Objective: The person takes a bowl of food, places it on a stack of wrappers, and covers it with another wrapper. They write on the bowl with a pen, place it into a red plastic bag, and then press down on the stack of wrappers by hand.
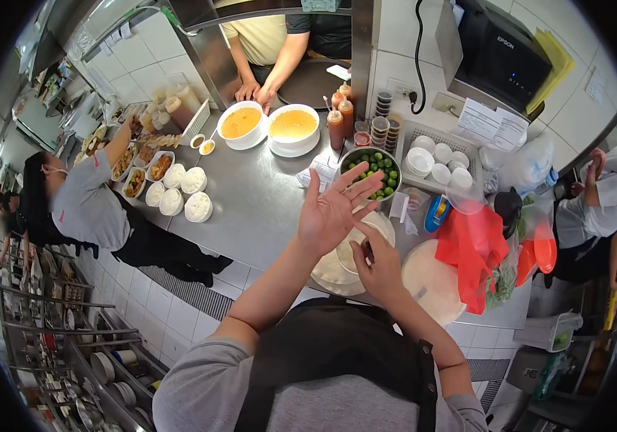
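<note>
My left hand (331,216) is raised over the counter, palm up with its fingers spread, and holds nothing. My right hand (379,265) is just beside it, index finger stretched toward the left hand's little-finger side; thumb and index are apart, and the other fingers are partly hidden. Beneath the hands are stacked pale round plates or lids (333,272), largely covered by them. Beyond the left fingertips stands a metal bowl of small green limes (392,176). Right of my right hand lies another pale round board or lid (434,284).
Two white bowls of yellow soup (241,124) stand ahead near another person's hands (258,93). Bowls of rice (193,180) and food trays are left, beside a co-worker (85,194). Sauce bottles (336,129), a basket of white cups (427,160) and a red bag (470,241) are right.
</note>
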Demonstrator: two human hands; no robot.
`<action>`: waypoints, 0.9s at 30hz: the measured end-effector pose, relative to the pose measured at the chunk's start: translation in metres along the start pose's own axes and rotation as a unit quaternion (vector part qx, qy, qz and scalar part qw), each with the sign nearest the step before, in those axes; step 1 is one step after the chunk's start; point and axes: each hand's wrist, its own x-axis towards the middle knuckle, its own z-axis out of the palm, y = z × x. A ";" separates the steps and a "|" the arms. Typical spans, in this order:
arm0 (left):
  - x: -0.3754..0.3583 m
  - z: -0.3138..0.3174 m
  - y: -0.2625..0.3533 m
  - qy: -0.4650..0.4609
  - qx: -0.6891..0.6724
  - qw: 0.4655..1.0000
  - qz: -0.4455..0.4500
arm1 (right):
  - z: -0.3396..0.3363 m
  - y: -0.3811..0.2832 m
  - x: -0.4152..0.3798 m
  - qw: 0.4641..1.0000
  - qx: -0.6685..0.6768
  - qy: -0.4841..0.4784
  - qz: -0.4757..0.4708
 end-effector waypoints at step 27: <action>-0.129 -0.051 0.035 0.271 0.526 0.806 0.013 | 0.084 -0.004 -0.030 0.881 0.013 -0.468 -0.070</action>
